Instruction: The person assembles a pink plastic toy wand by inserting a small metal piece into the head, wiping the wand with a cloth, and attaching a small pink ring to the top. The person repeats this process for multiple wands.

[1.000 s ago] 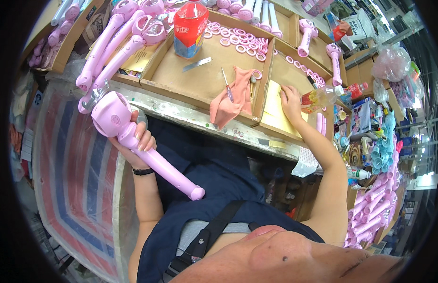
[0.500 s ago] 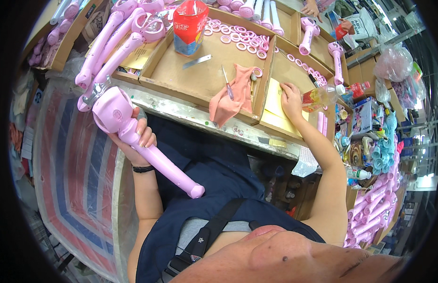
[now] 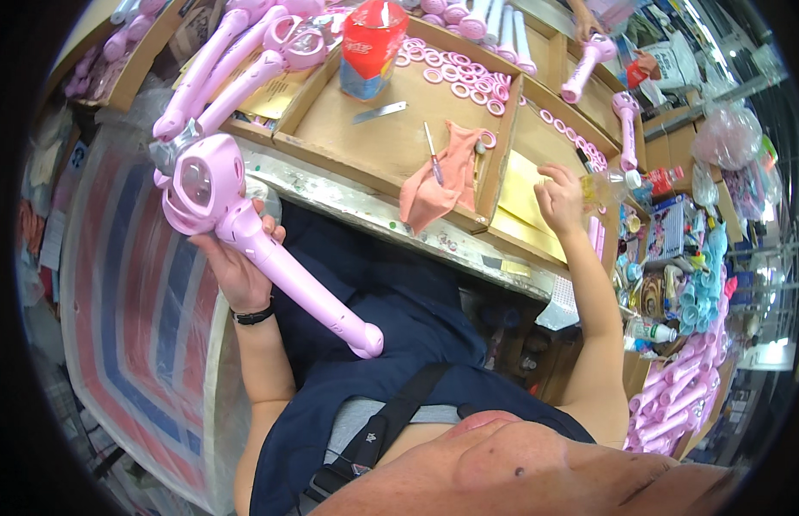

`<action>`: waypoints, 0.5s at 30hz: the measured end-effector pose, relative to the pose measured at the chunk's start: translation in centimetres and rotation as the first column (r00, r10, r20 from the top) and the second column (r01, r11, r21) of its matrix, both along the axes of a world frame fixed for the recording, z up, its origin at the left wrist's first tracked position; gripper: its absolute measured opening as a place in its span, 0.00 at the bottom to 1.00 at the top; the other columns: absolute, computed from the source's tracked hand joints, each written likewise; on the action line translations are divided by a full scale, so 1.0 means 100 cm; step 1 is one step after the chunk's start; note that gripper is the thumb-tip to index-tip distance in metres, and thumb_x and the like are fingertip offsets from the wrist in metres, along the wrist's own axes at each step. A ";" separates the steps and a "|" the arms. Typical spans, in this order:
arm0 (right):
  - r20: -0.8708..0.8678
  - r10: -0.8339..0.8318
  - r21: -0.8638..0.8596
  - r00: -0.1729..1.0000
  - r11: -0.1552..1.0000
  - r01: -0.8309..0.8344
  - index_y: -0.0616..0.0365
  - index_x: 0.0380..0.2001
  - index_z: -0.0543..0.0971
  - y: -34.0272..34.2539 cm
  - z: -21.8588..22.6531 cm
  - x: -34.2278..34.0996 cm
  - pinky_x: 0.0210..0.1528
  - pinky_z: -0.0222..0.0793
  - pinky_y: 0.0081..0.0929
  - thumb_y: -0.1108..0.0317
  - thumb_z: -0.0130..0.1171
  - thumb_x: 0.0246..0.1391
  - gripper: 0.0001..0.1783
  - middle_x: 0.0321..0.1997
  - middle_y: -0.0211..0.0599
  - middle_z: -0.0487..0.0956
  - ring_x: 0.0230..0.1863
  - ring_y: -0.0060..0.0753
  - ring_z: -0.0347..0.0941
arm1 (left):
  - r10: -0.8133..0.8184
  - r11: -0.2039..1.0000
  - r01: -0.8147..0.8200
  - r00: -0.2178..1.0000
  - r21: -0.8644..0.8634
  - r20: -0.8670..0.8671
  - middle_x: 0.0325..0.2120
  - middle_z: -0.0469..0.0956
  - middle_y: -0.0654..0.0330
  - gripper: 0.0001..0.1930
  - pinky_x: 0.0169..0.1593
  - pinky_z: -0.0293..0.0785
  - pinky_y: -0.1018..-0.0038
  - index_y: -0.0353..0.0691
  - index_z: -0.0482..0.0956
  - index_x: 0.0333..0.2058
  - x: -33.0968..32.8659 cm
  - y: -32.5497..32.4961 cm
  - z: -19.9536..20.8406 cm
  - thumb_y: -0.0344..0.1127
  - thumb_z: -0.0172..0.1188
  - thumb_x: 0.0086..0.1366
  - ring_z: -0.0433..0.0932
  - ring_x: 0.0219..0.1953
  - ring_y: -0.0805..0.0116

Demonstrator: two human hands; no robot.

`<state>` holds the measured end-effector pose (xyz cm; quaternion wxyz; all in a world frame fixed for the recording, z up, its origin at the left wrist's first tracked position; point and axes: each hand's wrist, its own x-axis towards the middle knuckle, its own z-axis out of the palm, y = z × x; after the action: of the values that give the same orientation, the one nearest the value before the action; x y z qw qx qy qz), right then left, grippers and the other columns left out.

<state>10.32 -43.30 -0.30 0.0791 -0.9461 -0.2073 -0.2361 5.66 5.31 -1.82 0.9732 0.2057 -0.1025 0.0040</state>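
My left hand [image 3: 244, 271] is wrapped round a pink wand-shaped plastic toy [image 3: 300, 288], just below its bulky head. A clear round window shows in that head, and the handle slants down across my dark apron [image 3: 399, 318]. Over the yellow sheets [image 3: 520, 206] in the tray, my right hand [image 3: 561, 199] has its fingers curled in. Whatever they may pinch is too small or hidden to make out. A bottle of yellowish liquid [image 3: 602, 187] stands right beside that hand.
Cardboard trays [image 3: 330, 146] on the bench hold pink rings [image 3: 477, 77], a red bag [image 3: 373, 52], a metal ruler [image 3: 380, 113] and a screwdriver [image 3: 434, 155] on an orange cloth [image 3: 446, 185]. More pink toys [image 3: 236, 86] lie at the far left. Another person's hand [image 3: 586, 19] shows at the far right.
The toy has turned in my left hand, bringing its clear window into sight. My right hand has lifted from lying on the yellow sheets, and its fingers have curled.
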 end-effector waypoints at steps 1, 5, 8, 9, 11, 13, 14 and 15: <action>0.067 -0.031 -0.109 0.997 0.993 0.038 0.59 0.18 0.76 0.009 0.017 -0.009 0.49 0.66 0.39 0.59 0.63 0.48 0.15 0.38 0.39 0.78 0.48 0.45 0.72 | -0.013 0.999 0.014 1.000 -0.051 0.020 0.49 0.69 0.49 0.42 0.50 0.69 0.62 0.33 0.52 0.61 0.000 0.003 0.003 0.64 0.45 0.61 0.72 0.41 0.61; 0.300 -0.026 -0.050 0.954 0.998 0.043 0.57 0.30 0.75 0.051 0.069 -0.044 0.48 0.67 0.38 0.67 0.68 0.43 0.13 0.42 0.39 0.77 0.47 0.44 0.72 | 0.012 0.963 0.023 0.992 -0.268 0.128 0.55 0.64 0.50 0.41 0.65 0.51 0.50 0.35 0.47 0.63 0.000 0.008 0.010 0.53 0.55 0.61 0.66 0.56 0.55; 0.425 0.103 0.046 0.899 0.990 -0.135 0.58 0.36 0.73 0.087 0.083 -0.064 0.46 0.67 0.33 0.75 0.63 0.47 0.12 0.41 0.42 0.75 0.43 0.42 0.72 | 0.093 0.944 -0.041 0.985 -0.328 0.142 0.54 0.65 0.53 0.44 0.64 0.46 0.42 0.37 0.49 0.63 -0.002 -0.007 0.012 0.46 0.65 0.57 0.65 0.57 0.58; 0.409 0.096 0.300 0.907 0.925 -0.233 0.59 0.36 0.72 0.104 0.077 -0.068 0.44 0.67 0.30 0.77 0.60 0.49 0.10 0.38 0.42 0.74 0.40 0.39 0.71 | 0.080 0.960 -0.037 0.986 -0.279 0.144 0.53 0.66 0.55 0.42 0.64 0.46 0.41 0.39 0.52 0.62 -0.005 -0.012 0.012 0.44 0.66 0.55 0.65 0.57 0.58; 0.349 0.088 0.759 0.933 0.557 -0.337 0.61 0.36 0.70 0.140 0.061 -0.078 0.36 0.64 0.20 0.80 0.53 0.53 0.07 0.32 0.40 0.72 0.31 0.29 0.67 | 0.045 0.963 -0.008 0.991 -0.269 0.130 0.52 0.67 0.57 0.38 0.64 0.47 0.41 0.45 0.58 0.60 -0.010 -0.026 0.011 0.40 0.69 0.53 0.64 0.58 0.57; 0.002 0.258 0.976 0.966 0.209 -0.058 0.62 0.35 0.70 0.166 0.056 -0.087 0.27 0.58 0.12 0.80 0.53 0.53 0.06 0.34 0.38 0.72 0.27 0.19 0.64 | 0.047 0.965 -0.020 0.994 -0.262 0.098 0.52 0.66 0.58 0.32 0.64 0.49 0.42 0.50 0.64 0.54 -0.015 -0.034 0.009 0.34 0.70 0.51 0.61 0.61 0.54; -0.097 0.353 0.995 0.931 0.030 0.092 0.62 0.34 0.71 0.180 0.053 -0.087 0.24 0.56 0.11 0.78 0.55 0.53 0.05 0.33 0.36 0.73 0.24 0.15 0.62 | 0.022 0.953 0.012 0.994 -0.303 0.110 0.52 0.67 0.59 0.32 0.64 0.50 0.41 0.49 0.65 0.53 -0.019 -0.037 0.008 0.33 0.70 0.51 0.57 0.64 0.53; -0.147 0.461 0.963 0.875 -0.135 0.233 0.61 0.34 0.71 0.191 0.051 -0.086 0.22 0.54 0.09 0.77 0.55 0.54 0.05 0.31 0.32 0.74 0.22 0.12 0.61 | 0.029 0.958 0.006 0.993 -0.286 0.119 0.52 0.67 0.60 0.32 0.64 0.49 0.41 0.50 0.65 0.53 -0.023 -0.039 0.007 0.33 0.70 0.51 0.55 0.64 0.52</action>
<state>1.70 -24.24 4.80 0.8260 -0.5585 -0.0205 -0.0736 3.37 1.44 -1.14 0.9846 0.0629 -0.1587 0.0367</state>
